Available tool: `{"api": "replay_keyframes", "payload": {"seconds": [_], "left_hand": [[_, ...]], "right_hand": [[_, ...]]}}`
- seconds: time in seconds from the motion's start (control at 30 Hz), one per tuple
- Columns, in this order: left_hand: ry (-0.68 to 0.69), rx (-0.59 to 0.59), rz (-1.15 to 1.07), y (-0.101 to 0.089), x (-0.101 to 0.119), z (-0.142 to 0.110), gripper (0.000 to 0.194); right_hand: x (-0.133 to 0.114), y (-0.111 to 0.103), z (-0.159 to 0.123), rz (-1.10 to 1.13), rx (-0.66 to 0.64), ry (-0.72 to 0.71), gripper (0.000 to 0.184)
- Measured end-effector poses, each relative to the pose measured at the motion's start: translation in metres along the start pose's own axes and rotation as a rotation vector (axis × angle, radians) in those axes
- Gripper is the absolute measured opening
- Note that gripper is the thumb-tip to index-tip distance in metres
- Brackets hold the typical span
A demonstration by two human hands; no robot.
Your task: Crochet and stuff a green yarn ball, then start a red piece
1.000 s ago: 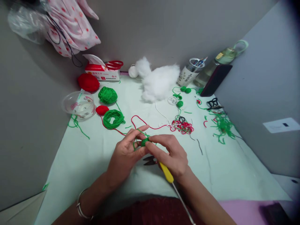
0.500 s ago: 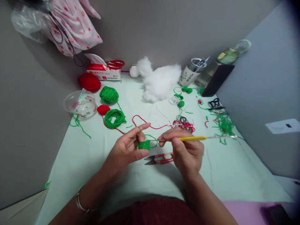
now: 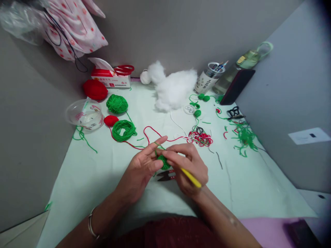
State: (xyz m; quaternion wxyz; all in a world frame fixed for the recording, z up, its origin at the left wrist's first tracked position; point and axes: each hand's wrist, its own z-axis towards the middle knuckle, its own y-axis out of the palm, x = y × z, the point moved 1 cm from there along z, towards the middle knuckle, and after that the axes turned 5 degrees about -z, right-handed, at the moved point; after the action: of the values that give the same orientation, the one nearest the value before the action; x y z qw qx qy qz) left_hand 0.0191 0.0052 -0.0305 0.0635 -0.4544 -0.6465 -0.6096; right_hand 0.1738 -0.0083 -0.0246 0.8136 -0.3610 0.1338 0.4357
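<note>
Between thumb and fingers, my left hand (image 3: 141,163) pinches a small green crochet piece (image 3: 163,162), with green yarn running over its raised index finger. My right hand (image 3: 190,165) grips a crochet hook with a yellow handle (image 3: 191,177); the handle now slants down to the right. The hook's tip is hidden by my right fingers at the crochet piece, so I cannot tell whether it sits in a stitch. Partly covered by my right hand, a pair of thread snips (image 3: 167,175) lies on the table just below the work.
A green yarn coil (image 3: 124,131), green yarn ball (image 3: 117,104) and clear plastic bowl (image 3: 85,115) stand left. White stuffing (image 3: 176,89) lies at the back. Red yarn tangle (image 3: 200,138) and green scraps (image 3: 245,136) are right, near a phone (image 3: 238,86) and bottle (image 3: 227,77).
My right hand has moved left against the crochet piece, and the hook has swung from level to slanting down right. The crochet piece has turned in my left hand. The view has shifted slightly.
</note>
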Motion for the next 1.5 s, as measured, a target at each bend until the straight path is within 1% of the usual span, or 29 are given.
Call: {"api": "replay_keyframes", "payload": {"seconds": [0.1,0.2,0.27,0.37,0.47,0.57,0.63,0.7,0.77,0.83,0.87,0.93,1.0,1.07,1.13,1.27,1.37,1.5], "left_hand": [[0.006,-0.041,-0.044,0.004,0.001,-0.001,0.06],[0.035,-0.021,-0.008,0.005,0.0,-0.001,0.07],[0.037,-0.009,-0.011,0.005,-0.001,-0.001,0.074],[0.011,-0.003,-0.053,0.005,-0.004,-0.001,0.071],[0.013,0.007,-0.085,0.004,-0.005,0.0,0.068],[0.028,0.021,-0.075,0.002,-0.004,0.0,0.07],[0.052,0.048,-0.036,0.002,-0.004,0.0,0.072],[0.09,0.097,0.02,0.002,-0.004,0.0,0.074],[0.096,0.137,0.035,0.003,-0.004,0.0,0.071],[0.048,0.121,-0.025,0.004,-0.004,0.0,0.063],[0.015,0.089,-0.073,0.005,-0.003,0.001,0.058],[-0.032,0.017,-0.16,0.006,-0.001,0.001,0.049],[-0.046,-0.026,-0.214,0.005,0.002,0.002,0.044],[-0.037,-0.021,-0.245,0.003,0.006,0.002,0.043],[-0.025,-0.012,-0.259,0.0,0.009,0.003,0.043],[-0.035,-0.036,-0.219,-0.003,0.012,0.004,0.047],[-0.038,-0.04,-0.178,-0.003,0.015,0.004,0.047],[-0.035,-0.043,-0.138,-0.005,0.016,0.003,0.044]], "right_hand": [[0.002,-0.001,0.004,0.106,0.022,0.061,0.033],[0.002,-0.001,0.005,0.139,0.057,0.075,0.033],[0.002,0.0,0.005,0.172,0.086,0.1,0.032],[0.0,0.001,0.007,0.245,0.114,0.141,0.03],[0.0,0.002,0.01,0.354,0.114,0.199,0.026],[0.004,0.004,0.012,0.448,0.096,0.302,0.018],[0.007,0.005,0.01,0.447,0.085,0.33,0.017],[0.007,0.005,0.007,0.341,0.069,0.267,0.02],[0.006,0.006,0.002,0.143,0.063,0.136,0.028],[0.004,0.006,-0.002,0.006,0.098,0.046,0.037],[0.003,0.006,-0.003,0.003,0.125,0.04,0.039],[0.002,0.005,-0.002,0.113,0.145,0.085,0.037],[0.003,0.003,0.003,0.253,0.136,0.154,0.031],[0.005,0.001,0.007,0.367,0.132,0.24,0.024],[0.009,-0.001,0.01,0.496,0.145,0.36,0.019],[0.015,-0.003,0.012,0.757,0.143,0.594,0.013],[0.016,-0.005,0.017,0.846,0.154,0.686,0.014],[0.015,-0.008,0.021,0.871,0.168,0.74,0.014]]}}
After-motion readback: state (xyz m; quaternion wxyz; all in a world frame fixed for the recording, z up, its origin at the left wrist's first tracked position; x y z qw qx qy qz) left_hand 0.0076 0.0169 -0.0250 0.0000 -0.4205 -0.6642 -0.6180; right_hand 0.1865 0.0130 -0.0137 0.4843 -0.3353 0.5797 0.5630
